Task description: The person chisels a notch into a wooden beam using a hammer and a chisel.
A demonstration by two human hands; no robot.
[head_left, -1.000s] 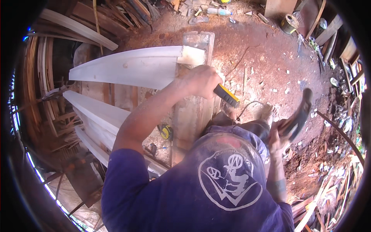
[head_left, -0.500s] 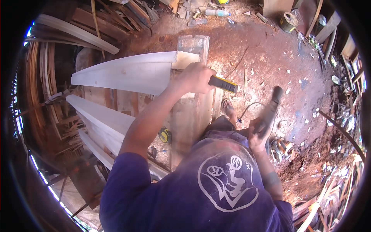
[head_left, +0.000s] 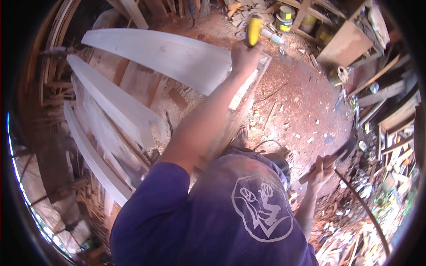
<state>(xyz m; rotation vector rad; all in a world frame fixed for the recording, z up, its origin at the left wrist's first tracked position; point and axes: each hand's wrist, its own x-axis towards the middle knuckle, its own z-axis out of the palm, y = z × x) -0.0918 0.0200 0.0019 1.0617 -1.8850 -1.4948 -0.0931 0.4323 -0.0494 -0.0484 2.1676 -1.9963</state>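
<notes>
The yellow-handled tool is being clasped by the curled fingers of the left hand beside the right end of the pale board on the counter, while a dark-ended tool is being gripped in the right hand, well apart. Control is probably being helped most by a steady left grip with knuckles clear of any swing. The first tool's working end is being hidden, and the second's head is being blurred beyond telling its kind.

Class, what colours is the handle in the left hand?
The handle in the left hand is yellow and black, best seen in the head view.
</notes>
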